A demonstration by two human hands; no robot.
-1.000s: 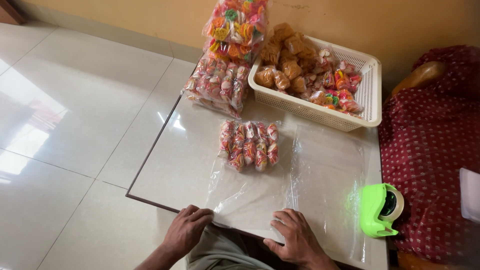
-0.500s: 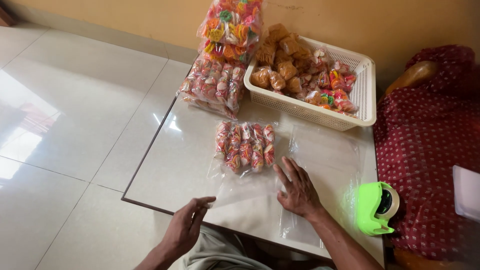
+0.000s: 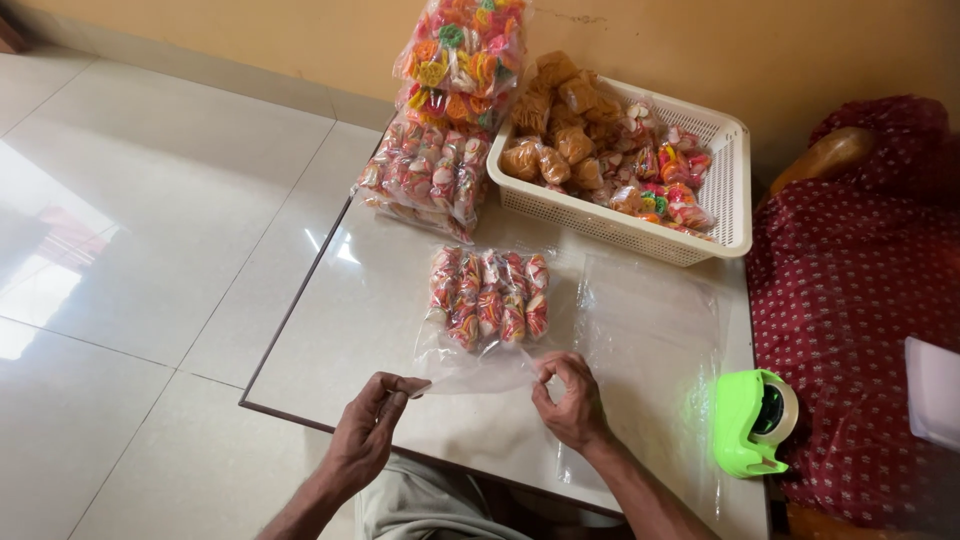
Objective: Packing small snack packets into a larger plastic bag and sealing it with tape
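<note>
clear bag filled, its mouth pinched at both corners

the clear plastic bag [image 3: 487, 330] lies on the pale surface [image 3: 340, 320], near the middle of the view, with two rows of small colourful snack packets [image 3: 488, 292] already inside it. its open end points toward six o'clock and is lifted off the surface. the left hand [image 3: 368, 430] pinches the bag's near left corner between thumb and fingertips; the right hand [image 3: 568, 400] pinches the near right corner the same way, fingers curled in. judging from this, the filling is done and the mouth is not yet closed or taped.

just to three o'clock of the bag lies an empty clear plastic sheet or bag [image 3: 650, 350], flat on the surface. farther toward four o'clock a green tape dispenser [image 3: 752, 420] sits at the surface's edge, untouched, beside a dark red dotted cloth [image 3: 860, 300]. at one o'clock stands a white plastic basket [image 3: 735, 190] holding loose snack packets, orange and multicoloured. at eleven to twelve o'clock two filled bags [image 3: 440, 120] are stacked, touching the basket's left end. the tiled floor [image 3: 130, 230] spreads to nine o'clock.
</note>
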